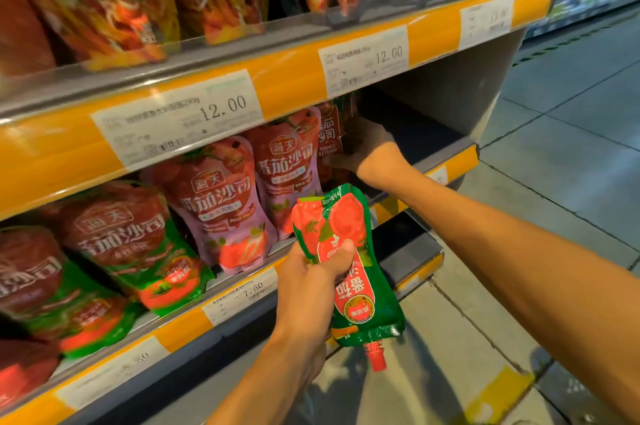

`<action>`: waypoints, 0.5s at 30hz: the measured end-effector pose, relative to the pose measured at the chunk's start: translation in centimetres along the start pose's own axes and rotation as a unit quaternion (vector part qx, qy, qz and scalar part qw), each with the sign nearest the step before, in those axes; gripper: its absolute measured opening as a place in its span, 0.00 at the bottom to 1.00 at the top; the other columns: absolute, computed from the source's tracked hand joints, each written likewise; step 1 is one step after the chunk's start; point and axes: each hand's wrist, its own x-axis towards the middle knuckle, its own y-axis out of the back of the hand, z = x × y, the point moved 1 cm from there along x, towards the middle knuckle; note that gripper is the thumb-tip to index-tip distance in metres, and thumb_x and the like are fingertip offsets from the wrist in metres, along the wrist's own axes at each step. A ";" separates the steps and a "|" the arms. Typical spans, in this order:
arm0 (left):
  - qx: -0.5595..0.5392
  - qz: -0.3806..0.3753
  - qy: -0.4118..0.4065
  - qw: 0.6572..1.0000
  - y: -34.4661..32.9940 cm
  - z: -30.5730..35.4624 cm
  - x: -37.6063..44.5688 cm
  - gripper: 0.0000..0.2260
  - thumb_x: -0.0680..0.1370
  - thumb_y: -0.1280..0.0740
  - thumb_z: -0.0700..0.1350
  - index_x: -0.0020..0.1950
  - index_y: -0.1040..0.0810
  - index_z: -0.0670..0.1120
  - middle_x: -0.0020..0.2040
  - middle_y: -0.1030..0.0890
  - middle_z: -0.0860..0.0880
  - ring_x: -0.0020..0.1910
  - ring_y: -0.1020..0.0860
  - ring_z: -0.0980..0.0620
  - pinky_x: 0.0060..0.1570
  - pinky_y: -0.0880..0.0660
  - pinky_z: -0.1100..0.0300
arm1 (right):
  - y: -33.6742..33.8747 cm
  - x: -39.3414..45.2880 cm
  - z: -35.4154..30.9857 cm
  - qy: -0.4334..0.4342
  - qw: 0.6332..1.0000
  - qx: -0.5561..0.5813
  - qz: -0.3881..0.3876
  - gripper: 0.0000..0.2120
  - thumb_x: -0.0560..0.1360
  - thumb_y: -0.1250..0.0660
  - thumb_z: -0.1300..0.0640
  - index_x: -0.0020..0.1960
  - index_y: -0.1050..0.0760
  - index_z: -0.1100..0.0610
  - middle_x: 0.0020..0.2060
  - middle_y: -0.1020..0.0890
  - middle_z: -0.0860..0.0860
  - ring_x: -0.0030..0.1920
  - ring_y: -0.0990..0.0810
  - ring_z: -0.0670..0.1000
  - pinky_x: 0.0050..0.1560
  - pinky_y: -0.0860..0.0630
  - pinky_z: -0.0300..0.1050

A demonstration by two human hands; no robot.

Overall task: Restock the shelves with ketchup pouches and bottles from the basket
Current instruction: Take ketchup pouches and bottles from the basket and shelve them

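Gripping a green-and-red ketchup pouch [349,268] upside down, red cap lowest, the left hand [311,282] hangs before the shelf edge [242,296]. Right hand [367,147] reaches into the middle shelf [415,133], fingers curled round a red pouch [330,137], partly hidden under the price rail [277,78]. Pink ketchup pouches [221,203] stand alongside. Upper-shelf packets blurred. Grey tiled floor [571,133].

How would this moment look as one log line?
left hand: holds green pouch, cap down | right hand: on shelved pouch | step: shelving

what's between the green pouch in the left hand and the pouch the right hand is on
In the head view, one pink pouch stands on the shelf between the green pouch and the red pouch.
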 end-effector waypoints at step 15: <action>-0.039 0.030 -0.031 0.998 -2.7 2.0 0.6 0.14 0.68 0.25 0.42 0.52 0.20 0.51 0.42 0.16 0.50 0.39 0.18 0.53 0.31 0.27 0.59 | 4.4 -18.4 2.2 -0.270 0.893 0.320 0.164 0.03 0.77 0.30 0.60 0.44 0.21 0.60 0.27 0.18 0.49 0.25 0.24 0.45 0.25 0.27 0.39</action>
